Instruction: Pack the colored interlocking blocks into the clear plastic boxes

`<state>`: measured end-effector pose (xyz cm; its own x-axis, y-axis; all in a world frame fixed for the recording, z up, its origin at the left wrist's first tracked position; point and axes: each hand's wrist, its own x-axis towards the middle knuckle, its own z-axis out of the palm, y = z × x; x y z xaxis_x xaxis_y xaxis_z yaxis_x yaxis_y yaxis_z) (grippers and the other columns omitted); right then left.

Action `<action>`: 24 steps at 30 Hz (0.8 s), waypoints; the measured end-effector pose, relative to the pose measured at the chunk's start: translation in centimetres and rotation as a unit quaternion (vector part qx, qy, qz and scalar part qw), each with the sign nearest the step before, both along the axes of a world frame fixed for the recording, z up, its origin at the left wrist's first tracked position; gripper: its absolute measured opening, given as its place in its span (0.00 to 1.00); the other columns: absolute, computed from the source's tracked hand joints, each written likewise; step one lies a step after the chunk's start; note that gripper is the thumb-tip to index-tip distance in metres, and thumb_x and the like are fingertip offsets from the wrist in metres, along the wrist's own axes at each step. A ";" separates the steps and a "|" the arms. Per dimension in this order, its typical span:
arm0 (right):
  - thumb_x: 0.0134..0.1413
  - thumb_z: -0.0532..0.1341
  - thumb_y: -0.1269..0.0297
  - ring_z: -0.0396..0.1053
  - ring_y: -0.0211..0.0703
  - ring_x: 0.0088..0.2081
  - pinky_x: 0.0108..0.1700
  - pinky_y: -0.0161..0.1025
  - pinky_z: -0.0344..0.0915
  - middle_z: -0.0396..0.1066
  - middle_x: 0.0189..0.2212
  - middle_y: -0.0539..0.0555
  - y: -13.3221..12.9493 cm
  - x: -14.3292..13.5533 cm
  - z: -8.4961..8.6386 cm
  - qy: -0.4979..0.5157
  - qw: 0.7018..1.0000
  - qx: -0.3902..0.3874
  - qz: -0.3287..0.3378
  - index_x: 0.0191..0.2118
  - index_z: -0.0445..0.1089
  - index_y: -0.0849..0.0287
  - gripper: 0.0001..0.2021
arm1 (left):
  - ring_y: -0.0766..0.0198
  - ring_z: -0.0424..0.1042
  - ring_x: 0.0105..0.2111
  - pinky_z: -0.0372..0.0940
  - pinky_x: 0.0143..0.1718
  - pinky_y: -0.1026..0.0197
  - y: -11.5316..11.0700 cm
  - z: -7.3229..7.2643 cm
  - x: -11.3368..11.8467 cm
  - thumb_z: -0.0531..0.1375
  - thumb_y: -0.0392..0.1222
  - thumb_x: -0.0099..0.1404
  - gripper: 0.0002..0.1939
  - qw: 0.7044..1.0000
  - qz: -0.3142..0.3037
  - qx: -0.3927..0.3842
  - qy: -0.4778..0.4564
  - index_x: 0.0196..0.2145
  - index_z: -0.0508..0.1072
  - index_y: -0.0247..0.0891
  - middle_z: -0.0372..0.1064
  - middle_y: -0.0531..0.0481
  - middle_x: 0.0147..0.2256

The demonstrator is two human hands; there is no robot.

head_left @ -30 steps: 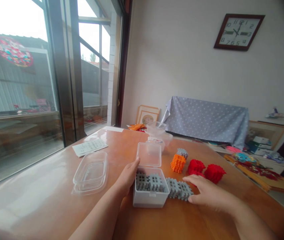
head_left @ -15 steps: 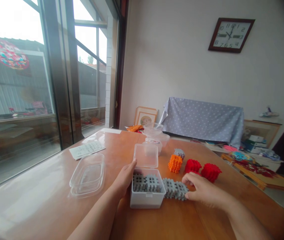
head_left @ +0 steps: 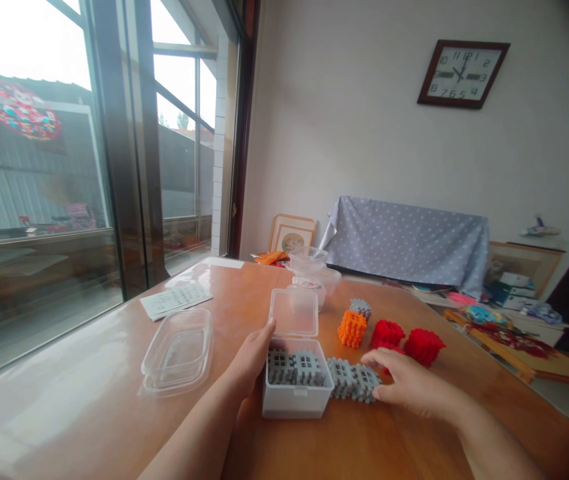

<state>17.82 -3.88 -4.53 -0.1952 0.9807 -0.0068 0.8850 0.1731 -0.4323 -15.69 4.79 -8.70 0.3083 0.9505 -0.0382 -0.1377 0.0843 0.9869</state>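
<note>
A small translucent plastic box (head_left: 296, 403) stands on the table with its hinged lid (head_left: 294, 312) raised. Inside are grey interlocking toy blocks (head_left: 306, 367) with window-like openings. My left hand (head_left: 257, 353) grips the box at its left rear corner, thumb up by the lid hinge; its other fingers are mostly hidden. Against the box's right side lies a row of more grey blocks (head_left: 347, 379). My right hand (head_left: 399, 377) is at the far end of this row, thumb and fingers apart around the last blocks and apparently touching them.
Behind my right hand stand red block stacks (head_left: 423, 347), an orange stack (head_left: 351, 329) and a small grey stack (head_left: 361, 307). Clear plastic containers (head_left: 309, 260) are stacked behind the lid. To the left lie a clear tray-like lid (head_left: 178, 353) and printed paper sheets (head_left: 176, 300).
My right hand's fingers have spread slightly at the end of the grey row. My left hand and the box stay in place; the view has shifted a little.
</note>
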 end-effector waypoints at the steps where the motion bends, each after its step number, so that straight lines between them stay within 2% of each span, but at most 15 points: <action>1: 0.45 0.64 0.66 0.70 0.53 0.51 0.56 0.47 0.64 0.74 0.49 0.56 -0.1 0.1 0.2 0.000 1.000 0.006 -0.007 0.50 0.73 0.56 0.22 | 0.59 0.71 0.26 0.63 0.32 0.59 0.0 0.0 0.0 0.53 0.72 0.64 0.35 1.000 0.003 0.002 -0.001 0.30 0.78 0.35 0.78 0.44 0.29; 4: 0.48 0.64 0.63 0.71 0.54 0.51 0.56 0.48 0.65 0.75 0.49 0.57 -0.2 -0.1 1.1 0.012 0.999 0.037 -0.038 0.51 0.73 0.57 0.21 | 0.59 0.71 0.26 0.62 0.32 0.60 -0.1 0.1 0.1 0.55 0.71 0.63 0.33 1.000 0.025 0.015 0.004 0.27 0.76 0.35 0.78 0.44 0.29; 7: 0.51 0.64 0.59 0.69 0.55 0.55 0.59 0.50 0.63 0.73 0.52 0.58 -0.2 -2.0 2.4 0.044 0.996 0.067 -0.031 0.52 0.72 0.56 0.21 | 0.59 0.71 0.26 0.61 0.32 0.60 -0.1 0.2 0.1 0.56 0.72 0.62 0.33 0.999 0.031 0.023 0.007 0.26 0.75 0.35 0.77 0.44 0.28; 11: 0.52 0.65 0.58 0.69 0.54 0.55 0.59 0.50 0.63 0.73 0.53 0.57 0.0 -7.1 4.2 0.075 0.993 0.093 0.012 0.52 0.72 0.54 0.20 | 0.59 0.71 0.27 0.62 0.32 0.60 0.0 0.1 0.2 0.53 0.74 0.62 0.36 0.999 0.025 0.020 0.003 0.26 0.76 0.35 0.77 0.44 0.28; 14: 0.52 0.66 0.59 0.69 0.52 0.52 0.56 0.47 0.64 0.73 0.50 0.56 0.3 -11.3 5.2 0.064 0.991 0.100 0.062 0.50 0.73 0.53 0.18 | 0.57 0.72 0.28 0.63 0.33 0.59 0.0 0.1 0.2 0.53 0.75 0.62 0.37 0.999 0.029 0.018 0.005 0.27 0.76 0.34 0.76 0.43 0.28; 19: 0.50 0.68 0.62 0.70 0.49 0.47 0.53 0.42 0.64 0.73 0.45 0.53 1.2 -15.8 5.0 0.011 0.989 0.099 0.107 0.47 0.73 0.54 0.16 | 0.57 0.73 0.31 0.64 0.36 0.58 -0.4 0.4 0.0 0.54 0.72 0.64 0.36 0.998 -0.003 0.035 -0.043 0.35 0.79 0.31 0.77 0.44 0.30; 24: 0.51 0.68 0.60 0.70 0.49 0.49 0.54 0.42 0.64 0.73 0.48 0.54 1.8 -17.2 4.1 0.008 0.988 0.096 0.117 0.49 0.74 0.53 0.18 | 0.54 0.75 0.34 0.66 0.40 0.57 -0.3 0.2 -0.2 0.54 0.71 0.65 0.36 0.997 -0.023 0.053 -0.045 0.36 0.80 0.30 0.79 0.44 0.32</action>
<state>0.64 -2.08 -0.48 -0.4157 0.8913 0.1809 0.8039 0.4531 -0.3853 -15.86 4.45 -8.45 0.3500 0.9323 0.0916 -0.2249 -0.0113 0.9743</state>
